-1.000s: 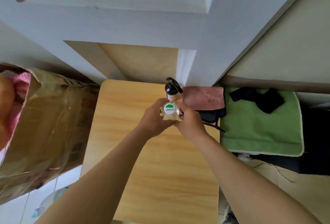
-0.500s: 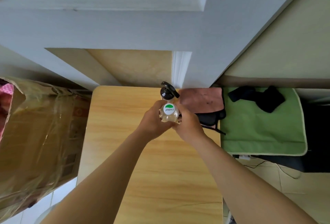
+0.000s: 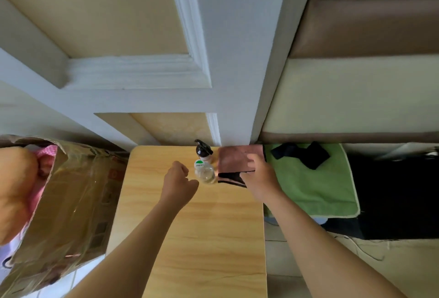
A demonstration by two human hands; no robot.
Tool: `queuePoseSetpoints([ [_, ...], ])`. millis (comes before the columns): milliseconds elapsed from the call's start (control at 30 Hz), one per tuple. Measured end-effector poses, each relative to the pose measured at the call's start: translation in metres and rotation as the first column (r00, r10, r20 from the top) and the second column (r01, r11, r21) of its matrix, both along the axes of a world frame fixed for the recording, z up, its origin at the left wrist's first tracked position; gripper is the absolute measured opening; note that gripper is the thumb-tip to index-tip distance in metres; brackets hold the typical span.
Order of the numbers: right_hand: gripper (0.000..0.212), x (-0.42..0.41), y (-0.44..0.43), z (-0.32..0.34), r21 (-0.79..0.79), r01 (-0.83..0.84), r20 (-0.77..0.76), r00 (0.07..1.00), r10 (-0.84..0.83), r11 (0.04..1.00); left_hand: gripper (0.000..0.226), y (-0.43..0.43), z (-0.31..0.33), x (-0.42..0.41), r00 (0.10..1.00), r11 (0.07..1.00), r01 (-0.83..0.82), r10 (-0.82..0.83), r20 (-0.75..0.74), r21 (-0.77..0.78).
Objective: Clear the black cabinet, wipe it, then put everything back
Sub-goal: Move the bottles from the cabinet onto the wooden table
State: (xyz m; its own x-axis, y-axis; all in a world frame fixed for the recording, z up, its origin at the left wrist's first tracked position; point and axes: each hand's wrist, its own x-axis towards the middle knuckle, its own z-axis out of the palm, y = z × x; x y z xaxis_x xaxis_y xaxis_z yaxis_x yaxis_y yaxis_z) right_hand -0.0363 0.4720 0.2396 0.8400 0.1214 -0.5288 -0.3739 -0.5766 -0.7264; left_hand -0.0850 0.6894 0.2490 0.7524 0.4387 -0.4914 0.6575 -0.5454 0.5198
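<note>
A clear bottle (image 3: 204, 172) with a white and green cap stands on the wooden table (image 3: 197, 226) near its far edge. Behind it stands a dark spray bottle (image 3: 203, 150). My left hand (image 3: 177, 184) hovers just left of the clear bottle with fingers curled, holding nothing. My right hand (image 3: 257, 174) lies on a pink cloth (image 3: 234, 160) at the table's far right corner, fingers spread over it and over dark fabric (image 3: 229, 177) under the cloth.
A cardboard box (image 3: 69, 202) with pink fabric inside stands left of the table. To the right lies a green mat (image 3: 316, 190) with a black piece of cloth (image 3: 306, 154) on it, over a black surface (image 3: 394, 193). A white panelled door rises behind.
Both hands have let go of the clear bottle, which now stands on the table. My right hand moved right onto the pink cloth; my left hand drew back slightly. The camera tilted up.
</note>
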Motion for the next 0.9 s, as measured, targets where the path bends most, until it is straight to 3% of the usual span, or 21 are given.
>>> queuePoseSetpoints([
  [200,0.048,-0.015,-0.116,0.082,0.021,0.082,0.093,0.992,-0.084,0.996,0.020,-0.107,0.104,0.011,0.957,0.994,0.108,-0.105,0.272,0.007],
  [433,0.045,-0.064,-0.325,0.168,0.027,0.284,0.258,0.924,-0.281,0.958,0.037,-0.312,0.186,0.018,0.817,0.888,0.458,-0.401,0.414,-0.043],
  [700,0.037,-0.173,-0.554,0.230,-0.007,0.562,0.363,0.772,-0.521,0.827,0.032,-0.565,0.230,-0.030,0.550,0.624,0.781,-0.671,0.497,-0.022],
  [900,0.043,-0.250,-0.647,0.260,-0.019,0.743,0.404,0.618,-0.674,0.670,0.037,-0.687,0.258,-0.069,0.350,0.393,0.919,-0.762,0.544,-0.041],
])
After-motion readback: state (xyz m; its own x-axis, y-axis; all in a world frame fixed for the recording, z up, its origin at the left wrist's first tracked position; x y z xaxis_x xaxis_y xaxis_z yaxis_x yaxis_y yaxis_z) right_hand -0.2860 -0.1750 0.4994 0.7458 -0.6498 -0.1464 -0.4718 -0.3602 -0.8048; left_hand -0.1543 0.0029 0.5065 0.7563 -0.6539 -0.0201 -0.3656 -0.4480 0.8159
